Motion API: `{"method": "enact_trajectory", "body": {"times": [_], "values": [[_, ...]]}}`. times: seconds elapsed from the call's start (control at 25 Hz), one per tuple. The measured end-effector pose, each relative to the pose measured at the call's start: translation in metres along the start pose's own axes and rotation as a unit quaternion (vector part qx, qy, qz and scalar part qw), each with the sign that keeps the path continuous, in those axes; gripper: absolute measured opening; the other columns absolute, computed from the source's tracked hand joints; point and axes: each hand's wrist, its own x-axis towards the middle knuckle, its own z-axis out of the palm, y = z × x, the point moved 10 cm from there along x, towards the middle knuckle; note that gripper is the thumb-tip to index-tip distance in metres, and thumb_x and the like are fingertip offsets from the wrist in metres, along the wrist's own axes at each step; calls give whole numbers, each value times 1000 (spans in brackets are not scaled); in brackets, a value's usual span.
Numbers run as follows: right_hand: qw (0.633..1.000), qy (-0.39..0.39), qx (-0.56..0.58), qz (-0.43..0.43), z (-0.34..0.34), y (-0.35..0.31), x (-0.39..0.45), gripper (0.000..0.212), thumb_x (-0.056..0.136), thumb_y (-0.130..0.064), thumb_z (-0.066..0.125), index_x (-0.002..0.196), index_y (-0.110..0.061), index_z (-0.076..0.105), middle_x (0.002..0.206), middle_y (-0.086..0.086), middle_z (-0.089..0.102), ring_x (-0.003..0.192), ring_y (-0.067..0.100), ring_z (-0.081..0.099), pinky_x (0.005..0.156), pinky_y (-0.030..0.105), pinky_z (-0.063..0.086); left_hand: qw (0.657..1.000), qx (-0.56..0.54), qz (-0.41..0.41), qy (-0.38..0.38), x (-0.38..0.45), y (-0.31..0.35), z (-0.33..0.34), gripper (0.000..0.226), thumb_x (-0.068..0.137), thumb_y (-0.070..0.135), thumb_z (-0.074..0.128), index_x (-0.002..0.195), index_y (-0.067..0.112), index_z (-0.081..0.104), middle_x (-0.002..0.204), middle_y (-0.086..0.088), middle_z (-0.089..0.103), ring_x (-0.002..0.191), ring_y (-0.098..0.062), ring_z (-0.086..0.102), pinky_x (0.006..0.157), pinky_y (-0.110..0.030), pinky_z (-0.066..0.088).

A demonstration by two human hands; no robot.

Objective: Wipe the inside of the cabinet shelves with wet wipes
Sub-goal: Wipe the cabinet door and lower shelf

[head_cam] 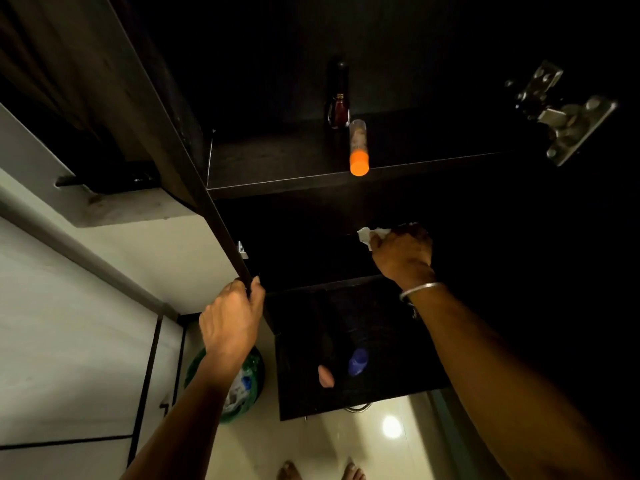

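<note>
Right grip [401, 252] clutches a crumpled white wipe [369, 234]; left grip [232, 318] clasps the cabinet edge [225, 233].

Pale wall [52, 341] panels stand at left; a glossy floor [391, 455] below mirrors one round light [391, 427]; the room is dim.

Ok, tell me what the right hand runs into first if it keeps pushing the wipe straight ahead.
Probably the cabinet's dark back wall. The right hand presses the wipe deep over the middle shelf, and nothing else shows ahead, though the dark hides depth.
</note>
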Motion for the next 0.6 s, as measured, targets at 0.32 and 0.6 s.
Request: {"method": "enact_trajectory", "body": {"times": [0.32, 0.6], "values": [[995, -26, -75, 53, 26, 14, -27, 49, 95, -38, 37, 132, -9, 54, 140, 20, 46, 129, 39, 40, 106, 49, 35, 1000, 7, -13, -1, -2, -1, -2, 48, 101, 49, 39, 75, 11, 51, 74, -14, 65, 73, -41, 65, 62, -41, 47], [987, 44, 146, 53, 27, -51, -38, 68, 101, -39, 25, 151, 6, 14, 155, 35, 9, 146, 48, 3, 119, 55, -1, 1000, 1, -9, 5, 2, 1, -2, 43, 102, 45, 43, 75, 12, 49, 77, -17, 67, 73, -41, 65, 61, -41, 46]]}}
